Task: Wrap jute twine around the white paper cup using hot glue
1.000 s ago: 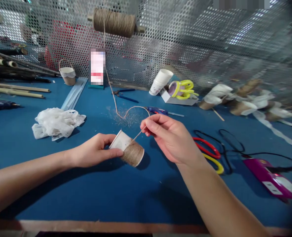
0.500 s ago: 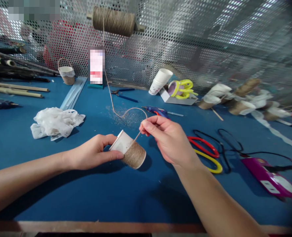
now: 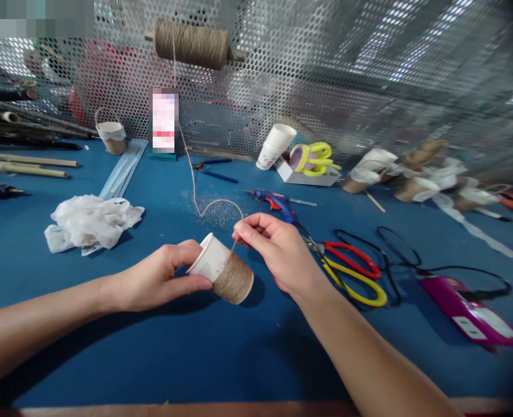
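White paper cup (image 3: 222, 269) tilted between left hand (image 3: 161, 281) and right hand (image 3: 278, 252), above blue tabletop (image 3: 195, 353).
Left gripping rim end; right pinching brown twine strand (image 3: 191, 174); base half wound, rim half bare.

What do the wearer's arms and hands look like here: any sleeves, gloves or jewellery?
The left hand and right hand wear no gloves, and no ring, watch or bracelet shows. Both arms are bare to the picture's edge, with no sleeve in view.
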{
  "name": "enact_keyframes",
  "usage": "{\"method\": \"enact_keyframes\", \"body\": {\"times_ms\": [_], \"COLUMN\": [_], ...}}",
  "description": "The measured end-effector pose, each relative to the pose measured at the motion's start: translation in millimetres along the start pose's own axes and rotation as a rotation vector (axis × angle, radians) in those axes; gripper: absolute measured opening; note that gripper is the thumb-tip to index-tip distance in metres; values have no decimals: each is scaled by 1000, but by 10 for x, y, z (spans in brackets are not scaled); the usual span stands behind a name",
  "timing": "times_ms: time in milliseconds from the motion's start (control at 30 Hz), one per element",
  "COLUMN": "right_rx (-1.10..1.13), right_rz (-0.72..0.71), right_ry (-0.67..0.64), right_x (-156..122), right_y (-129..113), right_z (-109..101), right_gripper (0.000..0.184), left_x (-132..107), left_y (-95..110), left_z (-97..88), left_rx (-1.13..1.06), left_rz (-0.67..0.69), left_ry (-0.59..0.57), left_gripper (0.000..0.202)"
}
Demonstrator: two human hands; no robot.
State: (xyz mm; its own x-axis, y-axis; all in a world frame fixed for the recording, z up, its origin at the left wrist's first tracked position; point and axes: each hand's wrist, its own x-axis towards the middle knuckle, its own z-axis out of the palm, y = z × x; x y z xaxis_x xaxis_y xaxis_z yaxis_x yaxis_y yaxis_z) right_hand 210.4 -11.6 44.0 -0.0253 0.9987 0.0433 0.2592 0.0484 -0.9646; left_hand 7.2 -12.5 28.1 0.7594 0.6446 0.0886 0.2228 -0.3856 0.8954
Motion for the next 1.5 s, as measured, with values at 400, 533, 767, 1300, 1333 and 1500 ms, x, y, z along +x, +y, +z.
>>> {"method": "enact_keyframes", "body": {"times_ms": [400, 533, 767, 1300, 1333, 1500], "right_rx": [-83, -122, -243, -376, -379, -387], "right_rz": [8, 0, 15, 17, 4, -45], "right_ry": [-78, -96, -148, -199, -193, -185], "right_x": [-11, -18, -27, -49, -62, -114], "right_y": [69, 78, 46, 31, 19, -6], "right_z": [42, 60, 72, 122, 129, 140], "right_gripper": [16, 18, 19, 20, 20, 21], "left_x": [11, 21, 10, 11, 5, -11], "left_y": [-10, -27, -43, -1, -1, 17], "left_z": [6, 10, 21, 27, 25, 4], "left_rx": [10, 19, -53, -366, -351, -103], "left_rz": [108, 130, 45, -171, -173, 60], "left_ry": [4, 20, 34, -18, -16, 12], "left_gripper": [14, 13, 15, 25, 25, 28]}}
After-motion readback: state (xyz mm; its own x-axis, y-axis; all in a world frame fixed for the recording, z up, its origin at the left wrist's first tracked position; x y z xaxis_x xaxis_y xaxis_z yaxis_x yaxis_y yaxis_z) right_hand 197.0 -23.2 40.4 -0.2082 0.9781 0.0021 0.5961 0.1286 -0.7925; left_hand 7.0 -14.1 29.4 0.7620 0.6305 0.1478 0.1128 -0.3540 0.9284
